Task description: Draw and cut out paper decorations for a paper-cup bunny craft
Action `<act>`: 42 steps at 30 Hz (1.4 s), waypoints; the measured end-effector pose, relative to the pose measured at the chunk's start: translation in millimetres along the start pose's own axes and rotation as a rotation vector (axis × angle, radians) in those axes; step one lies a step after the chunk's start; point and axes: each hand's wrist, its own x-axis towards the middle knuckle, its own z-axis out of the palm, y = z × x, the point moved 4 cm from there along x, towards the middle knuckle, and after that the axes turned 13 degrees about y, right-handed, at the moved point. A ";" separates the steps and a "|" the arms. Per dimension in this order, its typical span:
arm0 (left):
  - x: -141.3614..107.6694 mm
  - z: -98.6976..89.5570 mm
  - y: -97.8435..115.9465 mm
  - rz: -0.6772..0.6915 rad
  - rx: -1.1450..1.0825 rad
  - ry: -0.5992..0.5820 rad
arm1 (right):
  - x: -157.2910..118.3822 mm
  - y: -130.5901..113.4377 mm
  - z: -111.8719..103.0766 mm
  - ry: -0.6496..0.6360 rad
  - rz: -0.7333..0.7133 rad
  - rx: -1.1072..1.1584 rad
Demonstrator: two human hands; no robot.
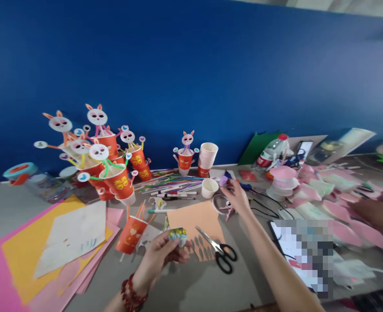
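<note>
My left hand, with red bead bracelets at the wrist, pinches a small printed piece in yellow, green and blue; I cannot tell what it is. Farther forward, my right hand holds a small purple object, its kind unclear, beside a white paper cup. Between the hands, black-handled scissors lie partly open on a peach paper sheet with shapes cut from its lower edge. A tilted red paper cup with orange sticks is left of my left hand. A roll of tape sits under my right hand.
Several red cups with rabbit figures crowd the left, behind coloured paper sheets. Pipe cleaners and pens lie by the blue wall, near stacked cups. Right are a bottle, pink pieces, cables and another person's hand.
</note>
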 end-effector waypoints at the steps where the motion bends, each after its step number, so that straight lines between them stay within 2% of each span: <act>1: -1.7 1.3 2.0 -0.023 -0.056 -0.011 | 2.0 3.3 4.9 -0.017 0.007 0.013; 5: -3.4 2.4 4.3 -0.057 -0.153 -0.014 | 5.3 10.1 12.8 -0.014 0.046 0.072; 7: -1.3 0.2 1.6 -0.033 -0.111 0.001 | 7.9 9.5 9.4 0.032 0.057 0.115; 9: 0.9 -4.2 -0.8 0.052 0.027 0.035 | 10.2 4.6 1.8 0.101 0.058 0.170; 11: 0.6 -8.7 2.8 0.277 0.271 0.073 | 8.7 -5.7 -8.7 0.163 0.043 0.230; 13: -6.1 -8.8 13.7 0.656 0.553 0.070 | 0.3 -21.5 -19.9 0.178 0.017 0.293; 15: -18.3 -4.3 23.5 1.046 0.767 0.000 | -15.8 -41.1 -30.1 0.134 -0.014 0.403; 17: -27.4 -1.7 28.5 1.259 0.875 -0.059 | -38.0 -60.8 -35.1 -0.017 -0.026 0.499; 19: -31.7 -1.4 31.5 1.342 0.913 -0.050 | -61.1 -76.6 -38.9 -0.124 -0.041 0.562; 24: -37.7 -2.2 32.0 1.444 0.904 0.029 | -102.3 -101.7 -39.1 -0.299 -0.278 0.581; 28: -42.7 -1.2 33.4 1.477 0.920 0.003 | -116.9 -110.8 -33.5 -0.411 -0.295 0.651; 30: -44.2 0.3 35.9 1.460 0.945 -0.022 | -122.3 -113.1 -30.0 -0.452 -0.207 0.666; 33: -42.9 3.0 39.9 1.334 0.934 -0.075 | -133.7 -112.3 -21.1 -0.574 0.068 0.698; 37: -41.5 4.9 46.4 1.172 0.770 -0.111 | -150.2 -110.6 -9.2 -0.684 0.420 0.787; 39: -42.2 6.0 51.5 1.149 0.716 -0.126 | -155.7 -111.3 -4.4 -0.705 0.518 0.814; 42: -42.3 8.9 65.4 1.220 0.669 -0.123 | -161.3 -114.6 1.0 -0.732 0.554 0.819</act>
